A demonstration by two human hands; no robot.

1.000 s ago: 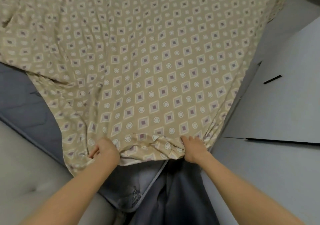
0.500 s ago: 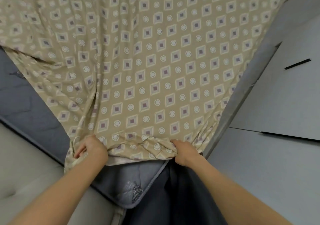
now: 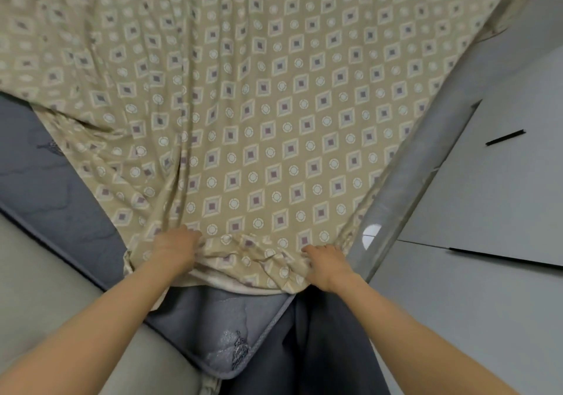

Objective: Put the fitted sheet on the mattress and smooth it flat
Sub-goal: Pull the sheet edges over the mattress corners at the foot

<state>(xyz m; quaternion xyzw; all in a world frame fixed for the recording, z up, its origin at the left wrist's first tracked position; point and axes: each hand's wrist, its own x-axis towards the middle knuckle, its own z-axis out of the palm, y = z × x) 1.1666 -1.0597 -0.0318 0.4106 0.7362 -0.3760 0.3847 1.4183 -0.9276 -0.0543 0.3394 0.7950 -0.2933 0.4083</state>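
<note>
A tan fitted sheet [image 3: 274, 105] with a diamond and circle pattern lies spread over a blue-grey mattress [image 3: 222, 318]. Its gathered near hem is bunched a little short of the mattress's near corner, which shows bare. My left hand [image 3: 175, 250] grips the bunched hem on the left. My right hand [image 3: 327, 265] grips the hem at the right, beside the mattress edge. A bare strip of mattress also shows at the left [image 3: 45, 175]. The sheet has creases running toward my left hand.
A grey padded bed frame [image 3: 45, 288] borders the mattress on the left. A glossy grey rail [image 3: 405, 181] runs along the right side, with grey cabinet panels [image 3: 502, 181] and floor beyond. My dark trousers [image 3: 329, 349] stand at the mattress corner.
Both hands have stayed shut on the hem. The view has shifted, and the hem now sits a little farther toward the mattress's near corner, with the right side drawn tighter.
</note>
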